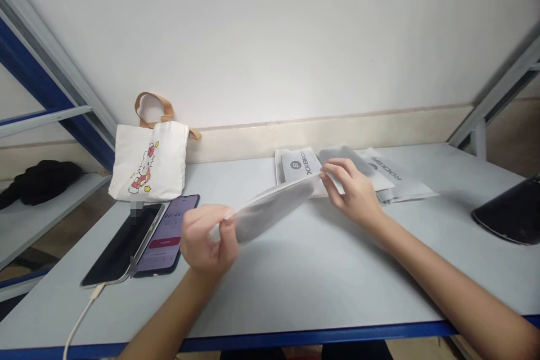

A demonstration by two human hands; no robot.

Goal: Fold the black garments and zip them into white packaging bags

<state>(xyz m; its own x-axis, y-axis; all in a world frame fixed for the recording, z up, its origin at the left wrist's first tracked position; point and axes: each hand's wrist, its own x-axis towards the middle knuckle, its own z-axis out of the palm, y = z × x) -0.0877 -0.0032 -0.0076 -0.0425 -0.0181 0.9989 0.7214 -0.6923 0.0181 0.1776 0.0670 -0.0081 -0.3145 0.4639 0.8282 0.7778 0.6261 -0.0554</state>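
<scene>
In the head view, the left hand has its thumb pressed against curled fingers, pinching the near-left end of a translucent pouch. The right hand grips the far-right end between thumb and fingertips, its other fingers loosely bent. The pouch is held up slantwise above the table, its pale upper edge stretched between the two grips and its dark-looking body hanging below. Whether that edge is parted or sealed is hard to tell at this angle.

For good control, an even, light pull from both ends suits such thin, limp-looking material; a hard tug on one side could crease it or slip it from the pinch. Gripping close to the corners leaves the whole edge free, and a little more height would help the lower side clear the surface. The right hand is near the printed pouch and the fanned pouches, so its knuckles want care there. The left wants similar care beside the lit phone.
</scene>
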